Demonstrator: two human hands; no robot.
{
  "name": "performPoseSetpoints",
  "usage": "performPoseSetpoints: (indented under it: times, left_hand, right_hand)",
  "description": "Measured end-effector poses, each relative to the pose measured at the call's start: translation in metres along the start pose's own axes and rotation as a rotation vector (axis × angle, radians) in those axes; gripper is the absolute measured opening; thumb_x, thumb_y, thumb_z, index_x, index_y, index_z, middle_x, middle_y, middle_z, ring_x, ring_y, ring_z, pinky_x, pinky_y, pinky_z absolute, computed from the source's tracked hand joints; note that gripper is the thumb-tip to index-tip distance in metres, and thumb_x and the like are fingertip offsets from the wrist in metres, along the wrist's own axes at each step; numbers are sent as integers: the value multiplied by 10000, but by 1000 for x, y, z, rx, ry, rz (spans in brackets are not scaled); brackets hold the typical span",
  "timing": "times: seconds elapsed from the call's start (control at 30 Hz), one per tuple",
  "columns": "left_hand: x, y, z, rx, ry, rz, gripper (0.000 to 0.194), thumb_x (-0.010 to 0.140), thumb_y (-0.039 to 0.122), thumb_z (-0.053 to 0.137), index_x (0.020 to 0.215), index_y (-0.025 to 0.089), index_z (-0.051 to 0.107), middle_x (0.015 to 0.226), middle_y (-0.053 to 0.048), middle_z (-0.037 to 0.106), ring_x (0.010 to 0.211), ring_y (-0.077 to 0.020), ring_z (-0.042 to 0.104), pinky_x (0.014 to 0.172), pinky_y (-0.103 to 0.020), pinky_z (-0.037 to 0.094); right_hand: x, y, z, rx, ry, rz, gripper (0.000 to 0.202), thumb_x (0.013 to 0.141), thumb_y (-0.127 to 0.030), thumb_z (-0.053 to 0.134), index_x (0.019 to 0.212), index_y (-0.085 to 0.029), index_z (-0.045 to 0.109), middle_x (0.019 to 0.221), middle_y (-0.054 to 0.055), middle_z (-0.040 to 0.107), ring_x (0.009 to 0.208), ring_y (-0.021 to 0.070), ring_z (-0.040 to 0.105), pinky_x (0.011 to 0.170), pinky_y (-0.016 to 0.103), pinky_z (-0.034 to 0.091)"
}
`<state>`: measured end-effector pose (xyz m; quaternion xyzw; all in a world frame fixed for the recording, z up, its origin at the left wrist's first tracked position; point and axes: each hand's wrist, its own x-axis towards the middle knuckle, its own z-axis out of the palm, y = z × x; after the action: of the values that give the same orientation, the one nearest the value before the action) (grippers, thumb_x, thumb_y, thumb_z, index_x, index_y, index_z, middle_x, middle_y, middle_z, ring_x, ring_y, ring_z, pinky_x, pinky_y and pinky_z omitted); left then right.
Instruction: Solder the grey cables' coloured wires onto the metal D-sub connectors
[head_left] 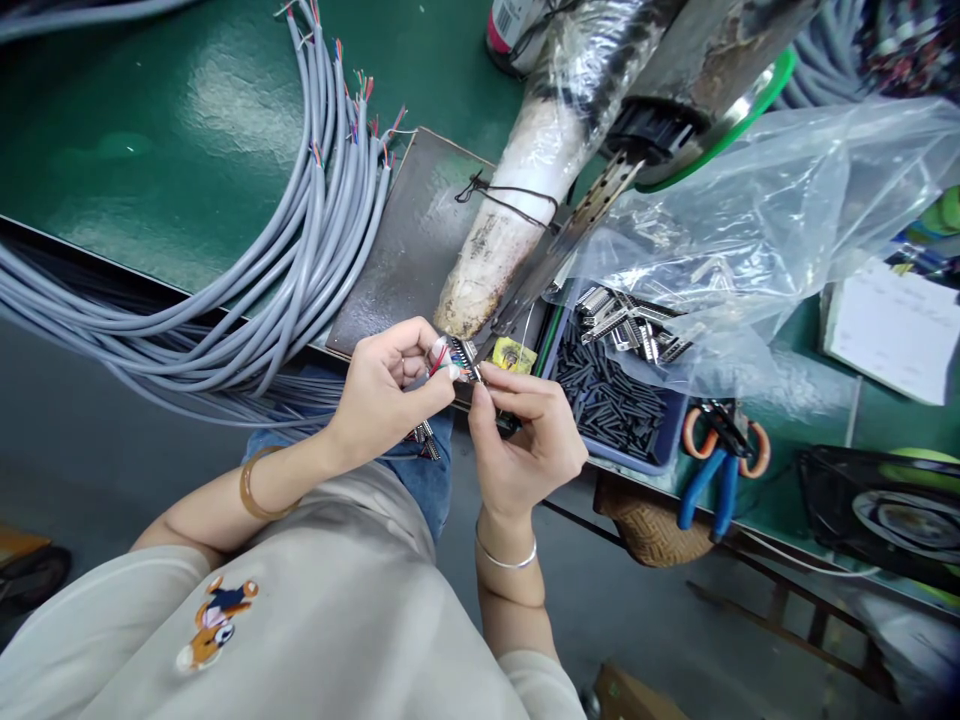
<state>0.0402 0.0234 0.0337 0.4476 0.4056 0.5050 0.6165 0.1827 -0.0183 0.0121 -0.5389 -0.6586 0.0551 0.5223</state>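
My left hand (386,390) is closed, its thumb and fingers pinching the coloured wires at a small multi-pin connector (464,358). My right hand (529,435) has thumb and fingertips closed on the near end of that connector. The fingertips of both hands almost meet and cover parts of it. Just beyond them is the mouth of a plastic-wrapped tube (499,235). Beside the tube, a slanting perforated metal shaft (596,205), which looks like a soldering iron, points down toward the hands. A yellow sponge-like piece (514,356) lies behind my right fingertips.
Grey cables (300,260) with stripped coloured ends lie at left. At right, a blue tray (652,462) holds short black tubes (607,390) and metal connectors (634,325) under a clear plastic bag (750,240). Blue-handled pliers (709,490) and orange-handled scissors (756,450) lie near the edge.
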Motion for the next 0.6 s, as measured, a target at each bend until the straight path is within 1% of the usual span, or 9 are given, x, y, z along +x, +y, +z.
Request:
performPoseSetpoints:
  times: [0.07, 0.17, 0.33, 0.5, 0.6]
  left_hand:
    - [0, 0, 1, -13, 10, 16, 216, 730, 92, 734, 706, 170, 534, 587, 83, 508, 450, -17, 431, 435, -130, 382]
    - [0, 0, 2, -37, 32, -7, 217, 728, 113, 737, 703, 172, 530, 592, 83, 506, 446, -14, 417, 436, -133, 382]
    - [-1, -1, 0, -27, 27, -57, 264, 716, 168, 799, 702, 171, 535, 624, 58, 565, 460, -22, 443, 445, -147, 395]
    - [-1, -2, -4, -50, -36, -120, 279, 720, 203, 837, 736, 168, 561, 606, 53, 573, 445, -28, 446, 405, -149, 352]
    - [-3, -4, -6, -71, -57, -136, 303, 717, 212, 854, 768, 167, 559, 655, 51, 583, 448, -18, 437, 417, -147, 373]
  right_hand:
    - [0, 0, 0, 8, 2, 1, 174, 859, -86, 747, 882, -228, 649, 961, 15, 800, 861, 160, 771, 776, 317, 635]
    - [0, 0, 0, 10, -1, -3, 176, 857, -89, 751, 887, -230, 650, 969, 13, 802, 864, 164, 774, 775, 319, 638]
    - [1, -1, 1, 18, 4, -1, 176, 854, -90, 752, 886, -233, 656, 962, 4, 804, 859, 162, 776, 771, 316, 637]
    - [0, 2, -1, -4, 2, 0, 171, 861, -88, 747, 885, -232, 659, 951, 8, 806, 845, 164, 781, 763, 318, 645]
    - [-1, 3, -1, -5, 8, 7, 173, 862, -80, 743, 880, -230, 658, 939, 5, 808, 831, 156, 781, 757, 308, 645]
